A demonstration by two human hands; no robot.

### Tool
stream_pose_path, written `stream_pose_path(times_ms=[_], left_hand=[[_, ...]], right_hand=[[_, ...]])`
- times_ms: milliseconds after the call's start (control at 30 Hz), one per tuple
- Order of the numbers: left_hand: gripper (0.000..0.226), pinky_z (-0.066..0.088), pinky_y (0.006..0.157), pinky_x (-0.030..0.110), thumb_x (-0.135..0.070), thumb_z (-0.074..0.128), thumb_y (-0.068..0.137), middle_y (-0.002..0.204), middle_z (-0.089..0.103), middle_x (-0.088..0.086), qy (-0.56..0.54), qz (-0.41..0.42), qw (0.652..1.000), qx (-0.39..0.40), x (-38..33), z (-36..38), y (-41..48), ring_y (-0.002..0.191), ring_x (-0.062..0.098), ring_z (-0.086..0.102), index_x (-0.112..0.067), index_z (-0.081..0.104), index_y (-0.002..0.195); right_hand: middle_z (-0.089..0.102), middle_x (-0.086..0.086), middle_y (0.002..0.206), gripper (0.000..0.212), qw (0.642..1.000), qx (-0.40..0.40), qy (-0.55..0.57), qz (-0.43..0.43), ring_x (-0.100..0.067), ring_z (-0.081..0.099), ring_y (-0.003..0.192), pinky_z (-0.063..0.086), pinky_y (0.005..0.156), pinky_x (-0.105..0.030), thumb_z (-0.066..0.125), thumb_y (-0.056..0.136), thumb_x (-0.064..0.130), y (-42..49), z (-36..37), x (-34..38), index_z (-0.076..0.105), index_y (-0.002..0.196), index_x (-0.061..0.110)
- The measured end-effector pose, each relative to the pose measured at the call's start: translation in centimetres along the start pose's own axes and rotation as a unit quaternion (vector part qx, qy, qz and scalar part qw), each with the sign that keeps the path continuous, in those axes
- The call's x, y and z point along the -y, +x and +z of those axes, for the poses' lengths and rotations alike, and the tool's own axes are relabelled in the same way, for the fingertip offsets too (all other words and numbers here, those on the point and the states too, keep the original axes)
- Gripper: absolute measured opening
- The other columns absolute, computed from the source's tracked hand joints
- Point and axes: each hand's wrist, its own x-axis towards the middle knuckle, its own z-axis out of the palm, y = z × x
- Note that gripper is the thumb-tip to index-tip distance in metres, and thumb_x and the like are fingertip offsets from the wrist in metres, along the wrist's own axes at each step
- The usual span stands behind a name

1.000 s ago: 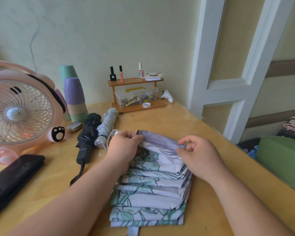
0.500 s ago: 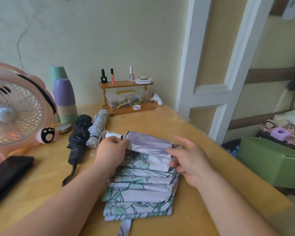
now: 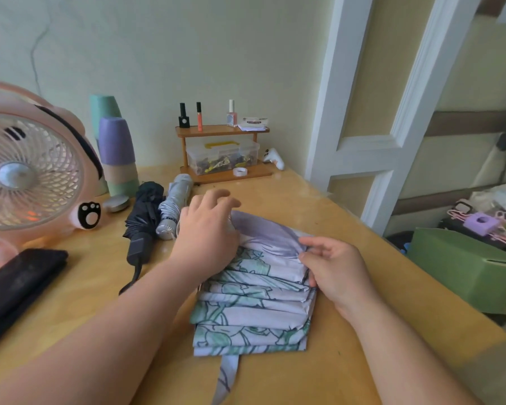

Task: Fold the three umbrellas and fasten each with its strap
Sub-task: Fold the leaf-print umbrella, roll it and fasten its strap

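Three umbrellas lie on the worktop [image 3: 275,197]: one floral umbrella [image 3: 254,314], one black umbrella [image 3: 143,211] and one silver umbrella [image 3: 174,203]. Two hands are over them, a left hand [image 3: 208,229] and a right hand [image 3: 336,270]. There is one pink fan [image 3: 27,176] and one round tin [image 3: 116,203]. The one small wooden shelf [image 3: 216,131] carries three polish bottles, black [image 3: 183,116], orange [image 3: 199,116] and pink [image 3: 231,114], with one clear box [image 3: 222,156] and one tape roll [image 3: 240,171]. There are two stacks of cups; the front stack [image 3: 119,159] shows three.

Both forearms reach forward, left hand [image 3: 208,229] palm-down with fingers spread, right hand [image 3: 336,267] pinching the umbrella [image 3: 254,317].
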Motion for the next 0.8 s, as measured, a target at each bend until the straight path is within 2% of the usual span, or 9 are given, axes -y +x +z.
stream_pose_path(times_ms=[33,100,200,300,367,500,633,700,800], left_hand=[[0.035,0.033,0.106,0.045,-0.022,0.065,0.09,0.144,0.049,-0.005,0.002,0.034,0.999,0.021,-0.3,-0.6,0.2,0.13,0.026,0.042,-0.025,0.064,0.125],[0.024,0.036,0.107,0.039,-0.022,0.061,0.097,0.14,0.057,-0.005,-0.05,0.106,0.99,0.079,-1.2,-1.4,0.6,0.125,0.019,0.049,-0.022,0.07,0.119],[0.028,0.037,0.103,0.023,-0.024,0.052,0.105,0.138,0.059,-0.003,-0.085,0.137,0.964,0.213,-2.9,-1.4,2.7,0.123,0.015,0.054,-0.019,0.07,0.126],[0.041,0.03,0.116,0.029,-0.034,0.043,0.108,0.152,0.049,-0.003,-0.014,0.162,0.928,0.335,-4.0,-0.1,5.6,0.139,0.017,0.044,-0.024,0.054,0.146],[0.051,0.023,0.121,0.035,-0.046,0.035,0.108,0.162,0.035,-0.005,0.039,0.169,0.9,0.4,-3.8,1.1,6.4,0.147,0.02,0.033,-0.033,0.034,0.157],[0.065,0.015,0.124,0.044,-0.069,0.015,0.097,0.17,0.012,-0.004,0.168,0.22,0.879,0.389,-3.1,2.2,5.1,0.153,0.026,0.02,-0.051,-0.001,0.158],[0.071,0.021,0.121,0.047,-0.073,0.006,0.09,0.168,0.013,-0.001,0.214,0.233,0.877,0.362,-3.1,2.8,4.6,0.149,0.029,0.026,-0.051,-0.011,0.156],[0.072,0.025,0.118,0.046,-0.073,0.014,0.095,0.165,0.02,-0.001,0.211,0.227,0.886,0.346,-3.1,3.3,4.5,0.145,0.028,0.031,-0.046,-0.006,0.158],[0.087,0.033,0.112,0.043,-0.082,0.041,0.087,0.148,0.043,0.001,0.156,0.15,0.916,0.339,-3.1,2.9,5.2,0.134,0.026,0.042,-0.026,0.03,0.153]], right_hand=[[0.065,-0.005,0.075,0.024,1.0,0.001,-0.01,-0.002,-0.005,0.052,0.038,0.044,0.046,-0.019,0.066,0.091,-0.003,0.0,0.1,-0.1,0.073,0.111,0.008],[0.065,-0.001,0.071,0.023,1.0,-0.003,-0.026,-0.003,-0.002,0.053,0.038,0.044,0.045,-0.016,0.066,0.089,-0.003,0.1,0.1,-0.4,0.075,0.107,0.008],[0.072,0.003,0.071,0.02,0.997,-0.016,-0.079,-0.007,-0.006,0.06,0.049,0.048,0.056,-0.02,0.069,0.084,0.003,0.4,0.2,-0.9,0.08,0.098,0.012],[0.068,0.013,0.062,0.016,0.993,-0.021,-0.115,-0.014,-0.006,0.063,0.056,0.046,0.058,-0.018,0.07,0.082,0.007,0.6,0.3,-1.2,0.082,0.089,0.015],[0.065,0.016,0.059,0.014,0.99,-0.016,-0.139,-0.019,-0.006,0.063,0.059,0.047,0.057,-0.019,0.069,0.083,0.008,0.4,0.3,-1.1,0.082,0.086,0.014],[0.074,-0.006,0.072,0.014,0.989,-0.005,-0.148,-0.025,-0.027,0.072,0.076,0.059,0.069,-0.035,0.065,0.083,0.011,0.2,-0.4,-0.6,0.077,0.075,0.01],[0.077,0.005,0.092,0.016,0.961,-0.041,-0.26,-0.09,-0.021,0.07,0.089,0.058,0.082,-0.034,0.063,0.084,0.019,2.7,-1.9,1.8,0.077,0.083,0.024],[0.074,0.005,0.111,0.02,0.938,-0.006,-0.329,-0.11,-0.02,0.068,0.102,0.055,0.092,-0.035,0.063,0.086,0.024,5.4,-2.2,3.7,0.077,0.101,0.028],[0.066,0.004,0.129,0.04,0.894,0.148,-0.41,-0.101,-0.019,0.063,0.112,0.051,0.098,-0.033,0.07,0.088,0.036,8.6,-1.5,5.4,0.066,0.128,0.031]])
